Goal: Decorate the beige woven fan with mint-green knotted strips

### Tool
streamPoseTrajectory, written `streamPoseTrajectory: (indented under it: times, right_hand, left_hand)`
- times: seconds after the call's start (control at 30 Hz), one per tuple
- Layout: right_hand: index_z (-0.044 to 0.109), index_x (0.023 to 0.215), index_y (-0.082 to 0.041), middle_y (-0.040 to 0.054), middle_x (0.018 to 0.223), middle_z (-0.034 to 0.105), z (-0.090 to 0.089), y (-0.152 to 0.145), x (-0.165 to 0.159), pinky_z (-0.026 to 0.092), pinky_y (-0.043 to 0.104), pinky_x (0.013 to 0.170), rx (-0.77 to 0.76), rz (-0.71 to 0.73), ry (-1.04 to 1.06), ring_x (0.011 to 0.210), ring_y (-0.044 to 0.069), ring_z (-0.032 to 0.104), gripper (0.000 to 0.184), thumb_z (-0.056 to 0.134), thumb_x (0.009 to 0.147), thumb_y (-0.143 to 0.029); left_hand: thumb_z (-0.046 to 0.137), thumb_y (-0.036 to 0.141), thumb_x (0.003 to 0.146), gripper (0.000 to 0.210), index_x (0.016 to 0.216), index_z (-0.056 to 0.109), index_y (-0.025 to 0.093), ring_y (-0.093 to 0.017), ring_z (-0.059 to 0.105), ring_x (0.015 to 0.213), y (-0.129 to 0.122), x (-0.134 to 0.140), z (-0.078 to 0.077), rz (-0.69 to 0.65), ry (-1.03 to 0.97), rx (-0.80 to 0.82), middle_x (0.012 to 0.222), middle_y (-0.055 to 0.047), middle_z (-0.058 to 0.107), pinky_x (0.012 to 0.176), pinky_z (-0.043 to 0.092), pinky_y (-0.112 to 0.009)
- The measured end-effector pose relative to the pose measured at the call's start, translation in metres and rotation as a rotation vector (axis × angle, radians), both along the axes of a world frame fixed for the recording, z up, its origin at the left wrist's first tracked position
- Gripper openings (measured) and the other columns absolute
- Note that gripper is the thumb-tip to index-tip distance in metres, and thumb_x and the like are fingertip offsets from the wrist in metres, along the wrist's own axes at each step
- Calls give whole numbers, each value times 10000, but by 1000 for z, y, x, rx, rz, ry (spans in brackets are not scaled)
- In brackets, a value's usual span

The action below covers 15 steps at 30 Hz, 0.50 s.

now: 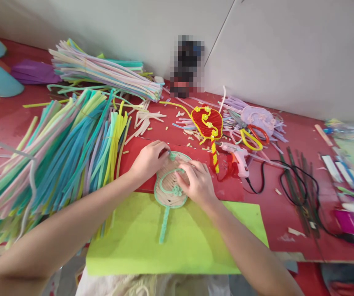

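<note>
A fan made of pipe cleaners [168,198], beige with a mint green rim and a twisted green handle, lies in front of me. A green curl and a small green flower decorate its face. My left hand [152,159] is at the fan's upper left edge, its fingertips closed around a bit of green pipe cleaner there; the tips are partly hidden. Across the fan's right side lies my right hand [198,183], fingers bent over the rim and thumb against the green curl. The handle rests on a lime green sheet [201,242].
Bundles of coloured pipe cleaners [78,152] fill the left side. Behind the fan lies a red and yellow fan [206,123]. A pink glue gun [240,160] with a black cord and yellow-orange scissors [254,137] lie at right. A pale wall [272,53] stands behind the red table.
</note>
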State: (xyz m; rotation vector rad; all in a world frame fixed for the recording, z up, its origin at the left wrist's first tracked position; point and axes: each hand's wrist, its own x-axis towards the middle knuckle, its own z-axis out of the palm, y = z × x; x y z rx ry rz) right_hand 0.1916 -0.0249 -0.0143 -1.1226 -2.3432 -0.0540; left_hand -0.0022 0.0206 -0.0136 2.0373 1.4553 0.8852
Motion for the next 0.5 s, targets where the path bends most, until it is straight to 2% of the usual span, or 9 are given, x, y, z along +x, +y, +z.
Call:
streamPoseTrajectory:
  times: [0.3, 0.5]
  right_hand:
    - [561, 1058, -180, 92, 1107, 667, -3, 0, -1, 441, 357, 820, -46, 1, -21, 975, 214, 564, 211, 544, 876, -285]
    - [560, 1067, -177, 91, 1096, 665, -3, 0, 0, 439, 369, 829, -66, 8, -40, 983, 231, 548, 228, 541, 875, -299]
  left_hand:
    - [573, 174, 802, 86, 880, 609, 176, -151, 568, 764, -2, 2, -1, -18, 16, -25, 858, -29, 593, 708, 471, -280]
    - [595, 175, 784, 103, 887, 588, 177, -175, 558, 816, -3, 3, -1, -19, 59, -7, 873, -36, 579, 726, 467, -299]
